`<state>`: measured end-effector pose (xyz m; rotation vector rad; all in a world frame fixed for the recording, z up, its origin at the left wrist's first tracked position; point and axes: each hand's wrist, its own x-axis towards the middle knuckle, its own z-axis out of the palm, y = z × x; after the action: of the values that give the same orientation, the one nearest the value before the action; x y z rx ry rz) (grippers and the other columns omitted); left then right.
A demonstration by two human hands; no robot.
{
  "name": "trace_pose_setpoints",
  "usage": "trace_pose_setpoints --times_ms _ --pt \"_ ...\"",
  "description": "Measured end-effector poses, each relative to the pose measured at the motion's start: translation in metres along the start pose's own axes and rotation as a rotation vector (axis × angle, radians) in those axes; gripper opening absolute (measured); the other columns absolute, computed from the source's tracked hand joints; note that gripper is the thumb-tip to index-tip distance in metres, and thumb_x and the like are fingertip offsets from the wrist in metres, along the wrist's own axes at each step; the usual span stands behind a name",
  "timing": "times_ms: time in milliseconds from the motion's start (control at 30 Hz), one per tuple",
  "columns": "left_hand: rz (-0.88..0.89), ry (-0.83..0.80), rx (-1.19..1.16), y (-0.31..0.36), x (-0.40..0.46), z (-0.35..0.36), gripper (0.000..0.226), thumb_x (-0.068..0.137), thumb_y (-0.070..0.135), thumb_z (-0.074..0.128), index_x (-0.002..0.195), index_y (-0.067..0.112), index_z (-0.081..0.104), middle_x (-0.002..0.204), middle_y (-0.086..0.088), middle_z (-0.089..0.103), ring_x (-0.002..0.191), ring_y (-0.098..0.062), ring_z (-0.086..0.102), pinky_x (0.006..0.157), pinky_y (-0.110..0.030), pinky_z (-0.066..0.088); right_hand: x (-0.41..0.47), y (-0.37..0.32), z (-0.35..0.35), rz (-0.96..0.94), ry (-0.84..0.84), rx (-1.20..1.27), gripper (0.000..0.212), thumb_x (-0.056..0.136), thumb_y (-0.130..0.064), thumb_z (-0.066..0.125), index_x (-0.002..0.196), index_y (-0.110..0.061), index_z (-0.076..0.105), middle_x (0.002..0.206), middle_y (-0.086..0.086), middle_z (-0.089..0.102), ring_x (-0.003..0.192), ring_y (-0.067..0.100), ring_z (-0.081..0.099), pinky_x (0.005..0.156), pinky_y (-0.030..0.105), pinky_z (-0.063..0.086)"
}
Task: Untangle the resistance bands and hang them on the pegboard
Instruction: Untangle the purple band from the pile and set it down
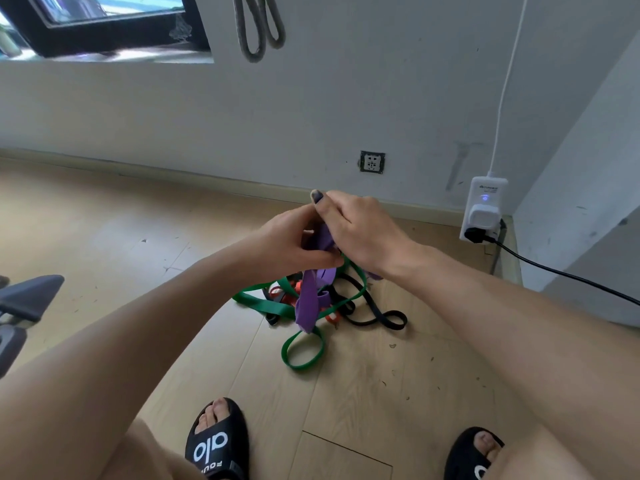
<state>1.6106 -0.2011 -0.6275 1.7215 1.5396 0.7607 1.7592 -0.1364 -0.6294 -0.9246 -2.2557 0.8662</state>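
Note:
A tangle of resistance bands lies on the wooden floor in front of my feet: a green band, a black band, orange pieces and a wide purple band. The purple band is lifted out of the pile. My left hand pinches its upper part, and my right hand grips it from above, close against the left. A grey band hangs in two loops high on the wall. The pegboard itself is out of view.
A wall socket sits low on the grey wall. A white power adapter with a black cable is plugged in at the right corner. A chair base stands at the left. My sandalled feet are near the bottom edge.

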Motion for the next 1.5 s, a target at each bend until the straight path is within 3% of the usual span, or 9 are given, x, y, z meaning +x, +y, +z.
trace_pose_setpoints --times_ms 233,367,600,800,933,1067,1167,1300,1500 --pt "-0.054 -0.174 0.024 -0.008 0.002 0.002 0.031 0.083 0.029 0.082 0.103 0.024 0.059 0.086 0.006 0.068 0.082 -0.022 0.065 0.091 -0.052 0.057 0.004 0.000 -0.008 0.081 0.196 0.116 0.046 0.106 -0.042 0.049 0.081 -0.005 0.060 0.045 -0.008 0.043 0.042 0.009 0.038 0.047 0.019 0.031" --pt "-0.064 -0.083 0.113 -0.004 0.006 -0.004 0.035 0.075 0.045 0.080 0.093 0.023 0.061 0.071 0.011 0.060 0.065 -0.014 0.054 0.063 -0.041 0.048 0.005 0.007 -0.016 0.062 0.241 0.065 0.043 0.104 -0.043 0.052 0.075 -0.011 0.056 0.051 -0.007 0.049 0.048 0.010 0.041 0.053 0.027 0.035" --pt "-0.026 0.068 0.165 -0.007 0.007 -0.004 0.035 0.076 0.021 0.087 0.074 0.029 0.052 0.059 0.019 0.052 0.053 -0.004 0.043 0.052 -0.017 0.034 0.004 0.023 -0.018 0.055 0.143 -0.115 0.043 0.104 -0.041 0.054 0.066 -0.019 0.052 0.055 -0.004 0.050 0.054 0.013 0.044 0.057 0.035 0.035" --pt "0.019 0.114 0.164 -0.010 0.007 -0.003 0.026 0.070 0.024 0.081 0.081 0.026 0.057 0.068 0.011 0.057 0.062 -0.014 0.048 0.060 -0.036 0.042 -0.001 0.011 -0.010 0.085 0.023 -0.037 0.045 0.108 -0.036 0.046 0.066 -0.022 0.045 0.059 -0.006 0.051 0.059 0.012 0.047 0.059 0.033 0.031" --pt "0.076 0.201 0.114 -0.001 0.006 0.002 0.034 0.073 0.013 0.084 0.069 0.028 0.053 0.056 0.021 0.054 0.053 -0.002 0.046 0.053 -0.013 0.036 -0.006 -0.001 0.000 0.071 -0.007 0.072 0.035 0.106 -0.039 0.049 0.079 -0.018 0.054 0.070 -0.001 0.061 0.067 0.014 0.059 0.058 0.026 0.039" --pt "0.042 0.139 0.041 -0.007 0.006 0.005 0.029 0.074 0.012 0.084 0.079 0.026 0.060 0.063 0.019 0.057 0.060 -0.004 0.049 0.060 -0.025 0.043 -0.003 0.003 -0.007 0.085 0.081 0.082 0.026 0.098 -0.034 0.065 0.082 -0.013 0.062 0.069 -0.003 0.060 0.062 0.010 0.050 0.056 0.019 0.036" --pt "-0.014 0.057 -0.030 -0.011 0.005 0.003 0.025 0.075 0.018 0.085 0.090 0.022 0.065 0.071 0.013 0.063 0.069 -0.010 0.058 0.070 -0.046 0.053 -0.002 0.001 -0.013 0.070 0.111 0.140 0.017 0.091 -0.027 0.073 0.078 -0.019 0.065 0.070 -0.006 0.063 0.063 0.007 0.053 0.060 0.023 0.043" --pt "-0.010 -0.031 -0.035 -0.009 0.005 0.003 0.021 0.080 0.025 0.082 0.095 0.020 0.067 0.082 -0.004 0.070 0.075 -0.013 0.062 0.081 -0.054 0.055 -0.002 -0.003 -0.017 0.036 0.191 0.211 0.017 0.090 -0.024 0.075 0.078 -0.020 0.065 0.066 -0.007 0.058 0.063 0.011 0.051 0.065 0.032 0.046" --pt "0.032 0.117 0.078 0.001 0.009 -0.007 0.046 0.066 0.055 0.073 0.081 0.013 0.062 0.070 -0.015 0.055 0.061 -0.017 0.046 0.061 -0.036 0.038 -0.002 0.013 -0.032 0.106 0.252 0.128 0.019 0.091 -0.029 0.073 0.086 -0.014 0.063 0.067 -0.008 0.056 0.060 0.005 0.046 0.057 0.017 0.037"
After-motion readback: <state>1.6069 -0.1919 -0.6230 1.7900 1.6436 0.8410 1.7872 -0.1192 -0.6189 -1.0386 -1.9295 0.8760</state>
